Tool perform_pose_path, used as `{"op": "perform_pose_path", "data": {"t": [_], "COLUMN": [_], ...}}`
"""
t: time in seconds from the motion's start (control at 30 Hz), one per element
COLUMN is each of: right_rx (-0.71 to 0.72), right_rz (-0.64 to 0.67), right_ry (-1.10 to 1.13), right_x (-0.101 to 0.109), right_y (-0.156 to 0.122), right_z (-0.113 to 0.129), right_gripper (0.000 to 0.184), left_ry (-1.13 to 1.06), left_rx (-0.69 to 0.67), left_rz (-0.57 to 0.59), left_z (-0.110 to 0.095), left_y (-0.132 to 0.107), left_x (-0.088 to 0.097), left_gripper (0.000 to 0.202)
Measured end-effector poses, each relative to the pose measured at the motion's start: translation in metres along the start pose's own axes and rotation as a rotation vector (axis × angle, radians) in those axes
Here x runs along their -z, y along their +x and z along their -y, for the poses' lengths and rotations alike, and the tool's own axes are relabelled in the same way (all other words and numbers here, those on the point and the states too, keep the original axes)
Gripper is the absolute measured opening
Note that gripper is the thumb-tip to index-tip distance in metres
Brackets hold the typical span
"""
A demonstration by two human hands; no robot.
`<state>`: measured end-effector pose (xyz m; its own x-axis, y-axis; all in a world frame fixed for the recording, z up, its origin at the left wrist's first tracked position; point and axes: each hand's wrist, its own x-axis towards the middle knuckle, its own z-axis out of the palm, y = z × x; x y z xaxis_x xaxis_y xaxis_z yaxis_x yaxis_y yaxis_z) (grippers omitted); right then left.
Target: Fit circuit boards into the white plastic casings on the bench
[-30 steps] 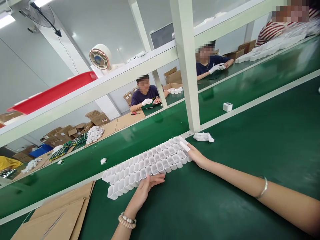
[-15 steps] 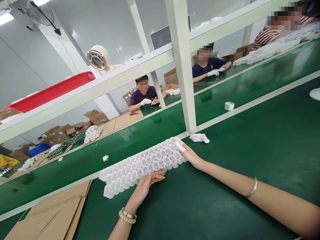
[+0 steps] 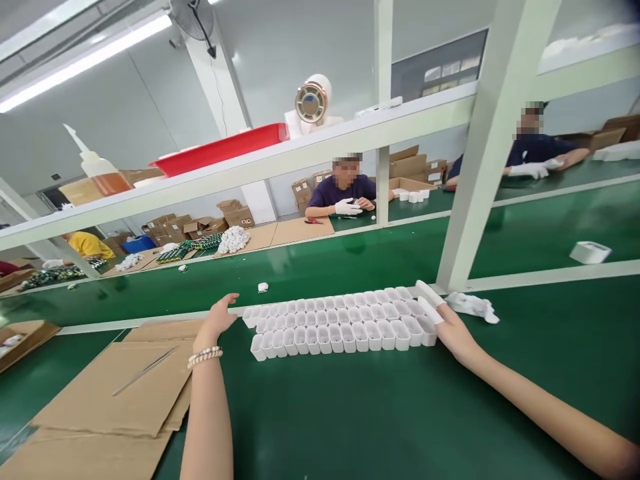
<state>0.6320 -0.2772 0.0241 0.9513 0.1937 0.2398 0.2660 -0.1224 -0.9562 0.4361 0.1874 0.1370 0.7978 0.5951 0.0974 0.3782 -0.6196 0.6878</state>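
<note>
A long block of several small white plastic cups point(image 3: 340, 325) lies in rows on the green bench top point(image 3: 390, 413). My left hand point(image 3: 216, 323), with a bead bracelet at the wrist, reaches toward the block's left end, fingers stretched out, just short of touching it. My right hand point(image 3: 447, 327) rests against the block's right end, its white-capped fingers laid straight along the outermost cups. Neither hand holds anything.
Flat cardboard sheets point(image 3: 115, 393) lie at the left with a thin metal tool point(image 3: 143, 370) on them. A crumpled white glove point(image 3: 473, 305) lies beside a white frame post point(image 3: 483, 160). A white box point(image 3: 590, 252) rides the far green belt. Other people sit working across the line.
My view swung left and levelled. My left hand left the front edge of the cup block and moved to its left end. My right hand stayed at the right end.
</note>
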Motion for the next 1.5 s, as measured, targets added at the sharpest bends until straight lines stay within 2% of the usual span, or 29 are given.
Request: {"op": "perform_pose_path", "data": {"t": [0.1,0.17,0.2,0.27,0.33,0.37,0.47,0.57,0.63,0.73,0.83,0.93,1.07,1.13,1.23,1.33,1.43,1.5], "right_rx": [0.222,0.333,0.374,0.444,0.489,0.476,0.437,0.404,0.378,0.346,0.317,0.292,0.308,0.343,0.412,0.483,0.681,0.886], "right_rz": [-0.042,0.026,0.102,0.288,0.571,0.657,0.775,0.805,0.822,0.863,0.919,0.960,0.945,0.926,0.892,0.800,0.490,0.362], "right_ry": [-0.097,-0.178,-0.230,-0.333,-0.513,-0.545,-0.630,-0.718,-0.763,-0.795,-0.780,-0.724,-0.570,-0.446,-0.239,-0.100,-0.055,-0.064], "right_x": [-0.004,-0.021,-0.036,-0.078,-0.134,-0.165,-0.253,-0.316,-0.341,-0.356,-0.357,-0.352,-0.339,-0.325,-0.281,-0.215,-0.155,-0.131], "right_y": [0.004,0.009,0.013,0.027,0.046,0.057,0.088,0.107,0.115,0.123,0.132,0.135,0.127,0.116,0.086,0.038,-0.013,-0.037], "right_z": [0.026,0.056,0.072,0.102,0.123,0.129,0.129,0.118,0.110,0.100,0.094,0.095,0.114,0.131,0.163,0.194,0.218,0.227], "right_gripper": [0.058,0.056,0.054,0.049,0.050,0.050,0.051,0.038,0.033,0.029,0.028,0.026,0.022,0.024,0.043,0.055,0.048,0.049], "left_ry": [0.008,-0.010,-0.018,-0.026,-0.027,-0.027,-0.038,-0.069,-0.086,-0.167,-0.251,-0.222,-0.155,-0.115,-0.040,0.077,0.242,0.334], "left_rx": [0.024,0.003,-0.007,-0.019,-0.025,-0.025,-0.027,-0.049,-0.069,-0.127,-0.203,-0.278,-0.388,-0.448,-0.552,-0.642,-0.726,-0.792], "left_rz": [0.155,0.245,0.275,0.303,0.300,0.292,0.233,0.125,0.059,-0.005,-0.054,-0.098,-0.131,-0.144,-0.159,-0.190,-0.249,-0.275], "left_z": [0.023,0.030,0.033,0.036,0.038,0.039,0.041,0.035,0.027,0.009,-0.008,-0.024,-0.046,-0.059,-0.080,-0.100,-0.118,-0.130], "left_y": [0.013,0.018,0.020,0.023,0.025,0.025,0.022,0.012,0.002,-0.013,-0.028,-0.041,-0.063,-0.075,-0.093,-0.107,-0.120,-0.129], "left_x": [-0.002,-0.011,-0.016,-0.022,-0.024,-0.022,-0.011,0.008,0.023,0.044,0.058,0.068,0.075,0.076,0.075,0.069,0.058,0.049], "left_gripper": [0.072,0.074,0.072,0.066,0.057,0.052,0.041,0.037,0.035,0.031,0.028,0.031,0.039,0.041,0.039,0.039,0.040,0.042]}}
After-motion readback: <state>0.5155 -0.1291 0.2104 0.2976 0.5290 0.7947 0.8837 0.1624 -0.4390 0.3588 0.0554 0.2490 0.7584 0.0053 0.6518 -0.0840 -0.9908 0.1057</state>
